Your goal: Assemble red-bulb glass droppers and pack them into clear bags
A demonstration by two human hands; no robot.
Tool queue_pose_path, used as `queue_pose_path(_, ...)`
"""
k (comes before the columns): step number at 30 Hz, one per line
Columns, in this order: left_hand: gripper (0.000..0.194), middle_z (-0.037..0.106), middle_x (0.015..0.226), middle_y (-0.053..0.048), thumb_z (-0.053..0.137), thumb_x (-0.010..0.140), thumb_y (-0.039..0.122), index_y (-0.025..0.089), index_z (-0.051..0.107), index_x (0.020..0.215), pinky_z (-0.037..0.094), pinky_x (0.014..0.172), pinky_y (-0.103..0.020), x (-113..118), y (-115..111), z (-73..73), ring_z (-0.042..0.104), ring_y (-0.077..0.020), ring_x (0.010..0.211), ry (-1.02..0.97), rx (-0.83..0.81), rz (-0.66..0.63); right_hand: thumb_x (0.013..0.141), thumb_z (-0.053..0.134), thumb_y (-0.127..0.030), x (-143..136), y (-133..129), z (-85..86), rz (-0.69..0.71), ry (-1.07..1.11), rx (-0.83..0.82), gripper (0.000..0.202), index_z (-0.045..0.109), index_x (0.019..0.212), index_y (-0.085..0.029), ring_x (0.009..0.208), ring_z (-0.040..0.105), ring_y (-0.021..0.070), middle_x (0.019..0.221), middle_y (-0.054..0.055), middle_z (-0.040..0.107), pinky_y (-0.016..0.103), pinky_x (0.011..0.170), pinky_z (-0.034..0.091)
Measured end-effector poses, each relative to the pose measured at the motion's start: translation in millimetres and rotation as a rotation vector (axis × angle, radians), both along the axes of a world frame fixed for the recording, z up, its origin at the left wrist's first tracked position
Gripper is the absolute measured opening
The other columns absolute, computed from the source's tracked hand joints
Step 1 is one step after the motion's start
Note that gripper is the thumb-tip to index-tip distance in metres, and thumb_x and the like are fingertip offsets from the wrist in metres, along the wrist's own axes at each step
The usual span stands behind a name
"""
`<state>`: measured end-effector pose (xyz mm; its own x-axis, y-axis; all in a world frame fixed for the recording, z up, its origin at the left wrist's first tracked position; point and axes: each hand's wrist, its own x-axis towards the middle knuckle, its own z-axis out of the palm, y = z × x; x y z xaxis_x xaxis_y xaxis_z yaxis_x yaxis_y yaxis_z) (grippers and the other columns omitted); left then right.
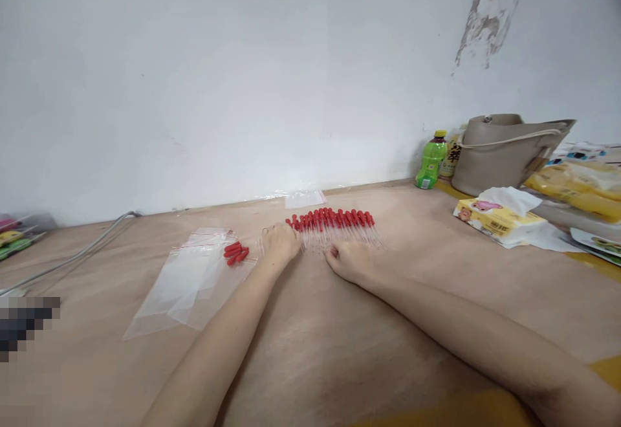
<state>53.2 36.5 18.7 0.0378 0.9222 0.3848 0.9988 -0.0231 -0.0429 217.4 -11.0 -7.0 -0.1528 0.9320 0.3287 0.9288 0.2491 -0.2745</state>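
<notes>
L hand (283,242) at L end of red-topped sticks (332,217), rowed on table (291,336); grip n/v, can't tell. R hand (352,260) near row, fingers curled, contents unclear. Step, prob.: hand-aligning; next move needs light touch.

We see red bulbs (341,217) on clear tubes (310,237), red-striped transparent bags (182,278), a tan tabletop (291,356), a white wall (233,77), a yellow-capped green bottle (429,165), a grey-beige handbag (490,165), and a yellow-and-white cartoon-patterned tissue box (502,223).
</notes>
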Motion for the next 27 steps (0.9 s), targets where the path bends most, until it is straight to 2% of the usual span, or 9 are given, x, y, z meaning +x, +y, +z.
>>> queue_pose_path(3,0.039,0.065,0.081,-0.016,0.034,0.082,0.033,0.01,0.065,0.077,0.04,0.07,-0.035,8.3,6.1,0.0,0.059,-0.0277,0.08,-0.047,-0.007,0.01,0.082,0.04,-0.038,4.4,-5.4,-3.1,-0.015,0.01,0.015,0.029,0.059,0.07,-0.019,0.064,0.055,0.0151,0.07,0.003,0.064,0.024,0.055,0.028)
queue_pose_path(6,0.043,0.065,0.081,-0.013,0.027,0.086,0.036,0.014,0.063,0.077,0.039,0.068,-0.033,-2.2,-5.7,4.7,0.059,-0.0255,0.079,-0.072,0.021,-0.015,0.081,0.043,-0.037,2.9,-4.8,-2.4,0.01,0.049,0.054,0.026,0.059,0.071,-0.019,0.065,0.056,0.0145,0.072,0.002,0.064,0.024,0.054,0.027)
queue_pose_path(9,0.037,0.064,0.082,-0.008,0.027,0.086,0.033,0.017,0.06,0.077,0.037,0.072,-0.032,-30.7,-33.8,6.5,0.057,-0.0229,0.083,-0.069,0.071,-0.058,0.079,0.044,-0.032,-4.1,-0.1,-0.6,0.09,0.099,0.107,0.02,0.06,0.078,-0.019,0.07,0.056,0.0142,0.077,0.001,0.064,0.023,0.055,0.029)
queue_pose_path(12,0.025,0.062,0.078,-0.006,0.035,0.083,0.031,0.018,0.055,0.074,0.035,0.074,-0.033,-68.1,-61.0,0.2,0.055,-0.0222,0.083,-0.031,0.176,-0.146,0.079,0.044,-0.027,-20.4,9.0,1.8,0.159,0.127,0.134,0.019,0.061,0.08,-0.02,0.075,0.055,0.0138,0.083,0.001,0.064,0.023,0.058,0.031)
queue_pose_path(14,0.02,0.061,0.079,-0.005,0.039,0.08,0.031,0.018,0.054,0.076,0.035,0.072,-0.034,-92.5,-69.9,-5.5,0.054,-0.0231,0.082,-0.029,0.227,-0.126,0.08,0.043,-0.026,-36.8,17.1,4.1,0.164,0.139,0.12,0.019,0.061,0.081,-0.021,0.077,0.055,0.0136,0.087,0.001,0.063,0.023,0.06,0.033)
queue_pose_path(18,0.016,0.057,0.074,-0.003,0.045,0.075,0.032,0.019,0.054,0.077,0.037,0.067,-0.032,-129.1,-64.2,-11.5,0.053,-0.0227,0.077,-0.179,0.234,0.036,0.081,0.042,-0.028,-72.9,34.5,8.8,0.092,0.141,0.064,0.022,0.062,0.088,-0.023,0.081,0.056,0.0158,0.093,0.003,0.062,0.026,0.064,0.037)
queue_pose_path(20,0.016,0.056,0.075,-0.004,0.046,0.074,0.031,0.019,0.054,0.079,0.039,0.068,-0.031,-139.1,-57.1,-13.1,0.053,-0.0219,0.077,-0.272,0.23,0.062,0.081,0.043,-0.028,-86.5,41.5,9.4,0.06,0.134,0.043,0.022,0.062,0.09,-0.022,0.082,0.057,0.0182,0.093,0.005,0.062,0.027,0.064,0.038)
queue_pose_path(23,0.017,0.055,0.078,-0.004,0.047,0.074,0.03,0.019,0.056,0.083,0.041,0.07,-0.031,-144.3,-51.5,-16.5,0.053,-0.0214,0.08,-0.323,0.215,0.012,0.079,0.046,-0.029,-98.5,48.2,7.8,0.015,0.12,0.003,0.022,0.063,0.088,-0.018,0.08,0.059,0.0221,0.09,0.009,0.063,0.03,0.063,0.04)
queue_pose_path(27,0.022,0.054,0.08,-0.005,0.047,0.076,0.034,0.02,0.06,0.087,0.041,0.075,-0.032,-139.9,-52.4,-20.7,0.051,-0.0221,0.085,-0.246,0.236,-0.096,0.08,0.046,-0.032,-104.1,50.1,5.7,-0.029,0.104,-0.048,0.026,0.064,0.086,-0.014,0.078,0.06,0.0237,0.088,0.013,0.064,0.03,0.061,0.041)
